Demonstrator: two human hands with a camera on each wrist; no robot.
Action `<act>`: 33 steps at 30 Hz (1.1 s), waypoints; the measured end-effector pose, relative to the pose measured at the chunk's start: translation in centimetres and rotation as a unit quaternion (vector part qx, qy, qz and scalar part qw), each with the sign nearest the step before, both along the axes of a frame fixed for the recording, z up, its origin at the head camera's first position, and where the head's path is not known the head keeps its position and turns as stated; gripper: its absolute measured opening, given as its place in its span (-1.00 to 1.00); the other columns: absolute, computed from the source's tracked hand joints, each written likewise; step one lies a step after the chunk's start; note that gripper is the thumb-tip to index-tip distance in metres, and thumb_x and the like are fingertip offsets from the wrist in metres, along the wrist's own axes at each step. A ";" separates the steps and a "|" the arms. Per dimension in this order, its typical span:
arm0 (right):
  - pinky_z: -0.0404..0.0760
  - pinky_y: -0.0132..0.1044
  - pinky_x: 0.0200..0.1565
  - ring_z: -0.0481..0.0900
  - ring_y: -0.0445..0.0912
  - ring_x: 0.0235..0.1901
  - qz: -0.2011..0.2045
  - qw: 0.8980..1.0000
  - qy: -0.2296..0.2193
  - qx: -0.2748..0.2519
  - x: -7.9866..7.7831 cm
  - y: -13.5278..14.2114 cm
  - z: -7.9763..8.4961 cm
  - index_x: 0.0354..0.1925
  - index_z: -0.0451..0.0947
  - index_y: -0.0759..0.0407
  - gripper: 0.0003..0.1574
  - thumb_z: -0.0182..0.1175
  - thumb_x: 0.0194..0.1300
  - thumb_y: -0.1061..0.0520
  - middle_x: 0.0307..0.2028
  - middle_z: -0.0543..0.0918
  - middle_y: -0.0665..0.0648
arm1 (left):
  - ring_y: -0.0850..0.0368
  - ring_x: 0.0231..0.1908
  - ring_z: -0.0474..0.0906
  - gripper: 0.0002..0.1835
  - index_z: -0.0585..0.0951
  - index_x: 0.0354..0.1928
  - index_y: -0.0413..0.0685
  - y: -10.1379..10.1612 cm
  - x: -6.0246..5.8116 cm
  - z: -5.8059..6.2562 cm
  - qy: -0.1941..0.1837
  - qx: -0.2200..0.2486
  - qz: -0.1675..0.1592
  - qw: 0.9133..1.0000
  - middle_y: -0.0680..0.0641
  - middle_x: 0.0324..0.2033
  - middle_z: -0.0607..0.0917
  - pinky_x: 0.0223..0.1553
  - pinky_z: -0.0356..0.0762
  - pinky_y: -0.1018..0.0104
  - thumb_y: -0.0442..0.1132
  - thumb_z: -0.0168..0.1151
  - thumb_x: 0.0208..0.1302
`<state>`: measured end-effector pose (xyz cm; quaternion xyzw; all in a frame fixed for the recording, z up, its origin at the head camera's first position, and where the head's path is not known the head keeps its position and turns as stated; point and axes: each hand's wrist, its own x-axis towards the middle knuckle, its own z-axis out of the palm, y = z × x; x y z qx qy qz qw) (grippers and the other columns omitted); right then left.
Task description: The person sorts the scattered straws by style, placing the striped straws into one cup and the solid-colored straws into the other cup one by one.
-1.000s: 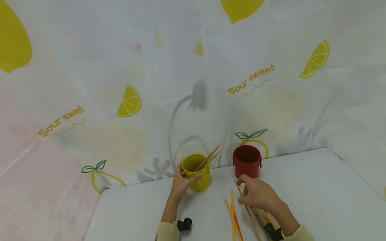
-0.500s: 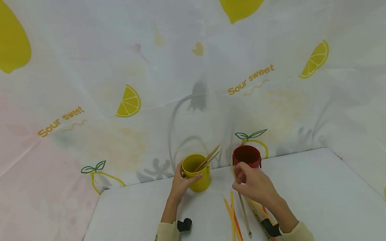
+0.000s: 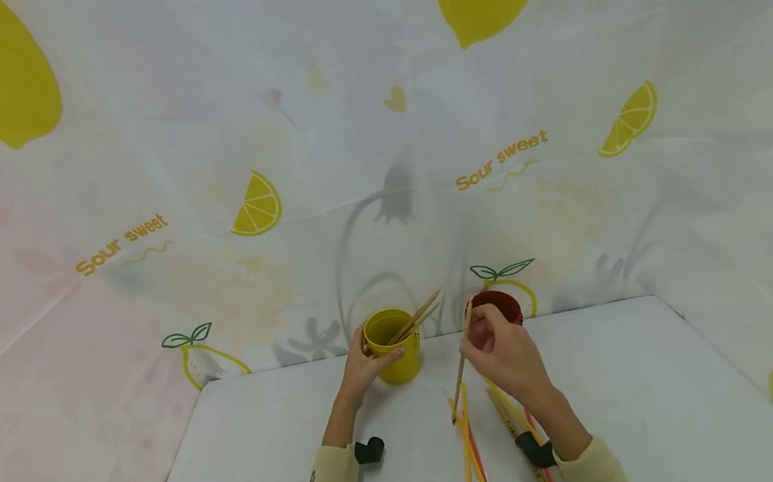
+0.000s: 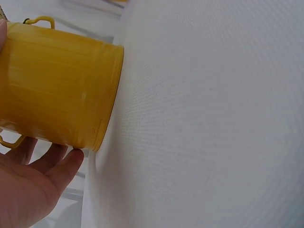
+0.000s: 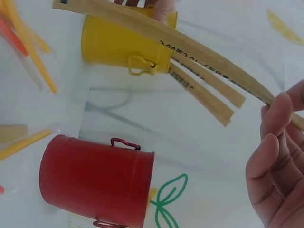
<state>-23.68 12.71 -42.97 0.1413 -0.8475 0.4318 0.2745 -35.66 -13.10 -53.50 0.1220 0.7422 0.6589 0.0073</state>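
Observation:
My left hand (image 3: 364, 368) grips the yellow bucket (image 3: 402, 366) at the back of the table, thumb in front and fingers round its far side. In the left wrist view the bucket's base stands on the tabletop. Several slim sticks in brown paper wrappers (image 5: 209, 97) lean out over its rim. My right hand (image 3: 509, 354) pinches another brown paper-wrapped stick (image 5: 209, 61) near its upper end. Tilted, this stick hangs above the table in front of the two buckets. The red bucket (image 5: 97, 180) stands partly hidden behind my right hand in the head view.
Yellow and red straws (image 3: 470, 464) lie crossed on the white table (image 3: 240, 466), between my forearms. More straws and a brown paper-wrapped stick (image 3: 502, 412) lie beside and under my right wrist. A lemon-printed cloth (image 3: 336, 114) hangs right behind the table.
My right hand has lifted the paper-wrapped stick off the table and moved up; the stick's lower end has swung left toward the yellow bucket. My left hand stays on the yellow bucket.

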 end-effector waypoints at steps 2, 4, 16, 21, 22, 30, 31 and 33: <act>0.41 -0.33 -0.63 0.39 -0.25 -0.69 -0.002 1.000 0.005 -0.007 0.0 -0.1 0.3 -0.13 0.48 0.11 -0.68 0.28 0.12 0.29 -0.52 0.60 -0.10 | -0.22 0.34 0.25 -0.04 0.17 0.48 -0.07 0.0 0.4 0.6 -0.002 -0.001 -0.006 1.000 -0.22 0.34 0.35 0.34 0.10 -0.21 -0.22 0.52 0.10; 0.42 -0.33 -0.63 0.39 -0.25 -0.70 -0.006 1.000 0.004 -0.012 0.0 -0.1 0.4 -0.13 0.48 0.12 -0.68 0.28 0.13 0.28 -0.52 0.62 -0.09 | -0.25 0.33 0.24 -0.05 0.15 0.48 -0.13 0.0 0.9 1.5 0.000 -0.005 -0.014 1.000 -0.26 0.34 0.34 0.34 0.12 -0.21 -0.24 0.50 0.12; 0.49 -0.35 -0.61 0.48 -0.25 -0.67 0.001 0.996 0.046 -0.072 -0.5 -0.6 0.8 -0.06 0.47 0.10 -0.66 0.33 0.22 0.22 -0.35 0.69 0.00 | -0.25 0.31 0.28 -0.06 0.15 0.48 -0.21 0.1 2.6 3.6 0.005 -0.019 -0.018 1.000 -0.29 0.32 0.36 0.31 0.19 -0.18 -0.26 0.49 0.13; 0.52 -0.40 -0.59 0.52 -0.22 -0.67 0.011 0.991 0.086 -0.103 -0.6 -0.9 1.1 -0.10 0.47 0.14 -0.70 0.34 0.24 0.25 -0.32 0.71 0.04 | -0.23 0.30 0.29 -0.06 0.16 0.48 -0.17 0.1 2.5 3.6 0.003 -0.021 -0.019 1.000 -0.27 0.32 0.37 0.31 0.20 -0.17 -0.25 0.49 0.12; 0.52 -0.41 -0.58 0.53 -0.22 -0.67 0.011 0.990 0.091 -0.110 -0.6 -0.9 1.2 -0.11 0.48 0.15 -0.71 0.35 0.24 0.25 -0.32 0.71 0.05 | -0.22 0.30 0.29 -0.06 0.17 0.48 -0.17 0.1 2.5 3.6 0.002 -0.023 -0.019 1.000 -0.27 0.32 0.37 0.31 0.21 -0.16 -0.25 0.50 0.12; 0.50 -0.46 -0.52 0.51 -0.21 -0.66 -0.016 0.987 0.094 -0.132 -0.7 -1.4 1.9 -0.16 0.50 0.13 -0.74 0.37 0.23 0.23 -0.31 0.73 0.01 | -0.24 0.31 0.28 -0.06 0.17 0.48 -0.18 0.1 2.3 3.4 0.003 -0.015 -0.020 1.000 -0.29 0.32 0.36 0.31 0.20 -0.16 -0.27 0.50 0.12; 0.49 -0.47 -0.52 0.51 -0.20 -0.66 -0.016 0.986 0.095 -0.134 -0.7 -1.4 2.0 -0.15 0.51 0.14 -0.74 0.38 0.23 0.24 -0.31 0.73 0.03 | -0.24 0.31 0.28 -0.06 0.17 0.48 -0.18 0.1 2.3 3.4 0.004 -0.014 -0.020 1.000 -0.30 0.32 0.36 0.31 0.20 -0.16 -0.27 0.50 0.12; 0.49 -0.47 -0.52 0.52 -0.16 -0.67 -0.014 0.986 0.096 -0.138 -0.8 -1.6 2.2 -0.14 0.51 0.19 -0.72 0.38 0.22 0.27 -0.31 0.73 0.07 | -0.25 0.31 0.28 -0.06 0.16 0.48 -0.18 0.1 2.3 3.4 0.004 -0.013 -0.020 1.000 -0.30 0.32 0.36 0.31 0.21 -0.16 -0.27 0.49 0.12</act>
